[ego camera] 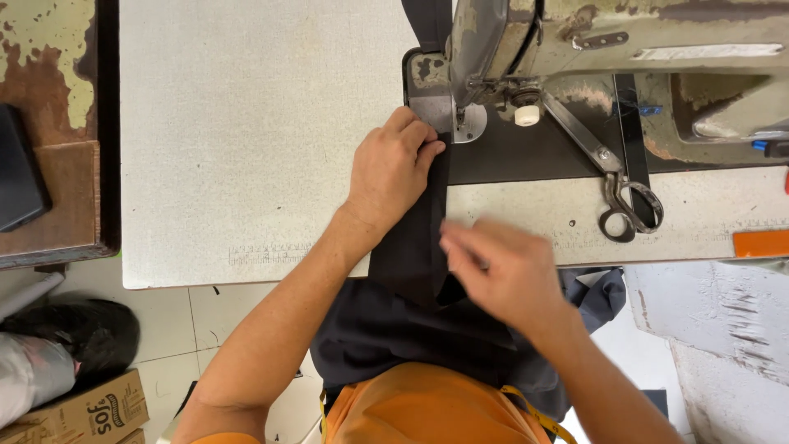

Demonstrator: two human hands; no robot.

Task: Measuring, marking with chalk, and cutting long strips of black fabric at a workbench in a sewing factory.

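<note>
Item, as I see it: left hand (393,168) pinching the dark woven fabric strip (415,247) flat just before the worn metal presser foot (465,123); right hand (501,271) blurred, grip untellable; keep edge straight.

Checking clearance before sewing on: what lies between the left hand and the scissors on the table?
In the head view, between the left hand and the scissors lie the dark fabric strip, the presser foot and a white knob.
</note>
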